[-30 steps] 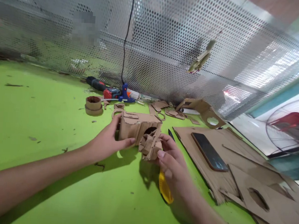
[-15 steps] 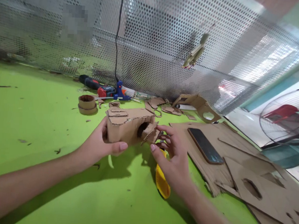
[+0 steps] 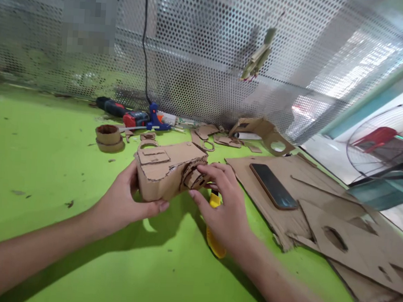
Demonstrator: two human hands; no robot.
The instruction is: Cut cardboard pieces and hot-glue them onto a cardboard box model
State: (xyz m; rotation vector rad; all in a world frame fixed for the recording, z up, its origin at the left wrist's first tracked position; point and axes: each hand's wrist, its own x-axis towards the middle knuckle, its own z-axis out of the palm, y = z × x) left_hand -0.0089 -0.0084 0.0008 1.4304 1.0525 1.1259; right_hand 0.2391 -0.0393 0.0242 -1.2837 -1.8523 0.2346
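Observation:
A cardboard box body (image 3: pixel 161 182) with rounded corners and a flat top is held above the green table, gripped at its left end by my left hand (image 3: pixel 127 196). At the right part of its front face, a small round cardboard piece (image 3: pixel 195 179) sits against the hole. The fingers and thumb of my right hand (image 3: pixel 222 193) are closed on this piece. A yellow-handled cutter (image 3: pixel 212 243) lies on the table, partly hidden under my right hand.
Behind are a cardboard ring (image 3: pixel 109 138), a red and black power tool (image 3: pixel 135 118), a blue glue gun (image 3: pixel 154 118) and scraps. At the right, a phone (image 3: pixel 272 186) lies on cardboard sheets (image 3: pixel 306 221). A perforated metal screen (image 3: pixel 193 55) stands behind.
My right hand has brought the small cardboard piece from in front of the hole up against it and turned it. The box is tilted, showing more of its top. The view has shifted slightly.

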